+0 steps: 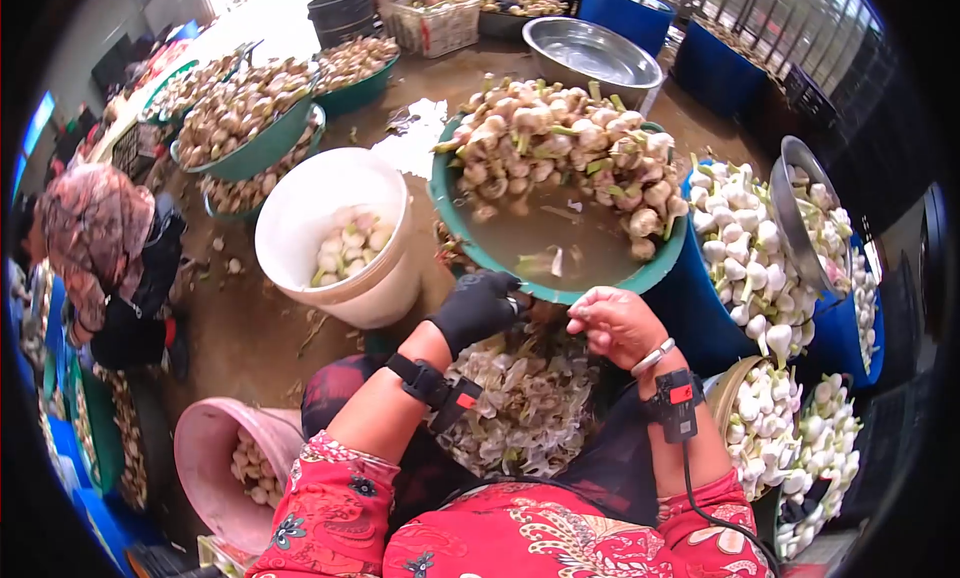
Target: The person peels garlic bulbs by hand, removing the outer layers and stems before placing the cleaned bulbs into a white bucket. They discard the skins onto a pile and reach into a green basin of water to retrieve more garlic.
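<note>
My left hand [474, 312], in a black glove, is curled closed at the near rim of a green basin [440, 193]; what its fingers hold, if anything, is hidden. Bare and pinched, my right hand [617, 325] is close to the same rim, and I cannot make out anything between its fingertips. Unpeeled garlic bulbs [550, 128] are heaped at the basin's far side, above murky water [535, 238] with bits of skin floating in it. Below both hands, a pile of garlic skins [520, 403] lies between my knees.
A white bucket [385, 203] with some peeled bulbs stands left of the basin. Blue tubs of white garlic [750, 258] line the right side. A pink bucket [205, 428] lies tilted at lower left. At far left a person [95, 238] bends over. A metal basin [590, 53] stands behind.
</note>
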A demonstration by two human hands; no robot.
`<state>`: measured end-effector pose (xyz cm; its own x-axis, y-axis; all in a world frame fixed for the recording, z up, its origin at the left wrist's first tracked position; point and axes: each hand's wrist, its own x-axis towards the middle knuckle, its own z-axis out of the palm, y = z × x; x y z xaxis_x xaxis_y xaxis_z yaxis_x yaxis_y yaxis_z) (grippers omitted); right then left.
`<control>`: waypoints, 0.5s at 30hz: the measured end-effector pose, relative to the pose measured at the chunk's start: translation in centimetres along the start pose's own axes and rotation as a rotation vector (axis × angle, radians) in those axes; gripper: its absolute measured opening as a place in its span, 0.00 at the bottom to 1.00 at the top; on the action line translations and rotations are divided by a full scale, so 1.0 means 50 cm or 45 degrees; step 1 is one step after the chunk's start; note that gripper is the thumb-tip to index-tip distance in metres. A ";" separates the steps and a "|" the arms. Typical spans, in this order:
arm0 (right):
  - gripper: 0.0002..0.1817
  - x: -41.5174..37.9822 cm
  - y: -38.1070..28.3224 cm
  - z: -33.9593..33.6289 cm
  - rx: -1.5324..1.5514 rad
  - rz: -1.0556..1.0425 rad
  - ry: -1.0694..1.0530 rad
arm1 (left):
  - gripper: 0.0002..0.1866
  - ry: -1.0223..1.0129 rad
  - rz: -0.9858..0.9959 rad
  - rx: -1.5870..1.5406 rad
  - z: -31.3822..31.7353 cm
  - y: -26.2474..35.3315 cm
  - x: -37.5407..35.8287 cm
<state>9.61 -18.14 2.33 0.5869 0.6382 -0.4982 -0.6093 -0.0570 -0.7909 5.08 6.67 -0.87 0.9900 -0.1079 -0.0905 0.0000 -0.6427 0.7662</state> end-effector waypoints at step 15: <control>0.15 -0.006 -0.054 -0.076 0.347 -0.180 0.293 | 0.45 0.400 -0.116 0.517 -0.185 0.007 0.487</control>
<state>13.09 -21.11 3.25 0.7608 0.4340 -0.4825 -0.6151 0.2451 -0.7494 30.51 10.82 3.09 0.9830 0.1552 0.0980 0.0954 -0.8880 0.4498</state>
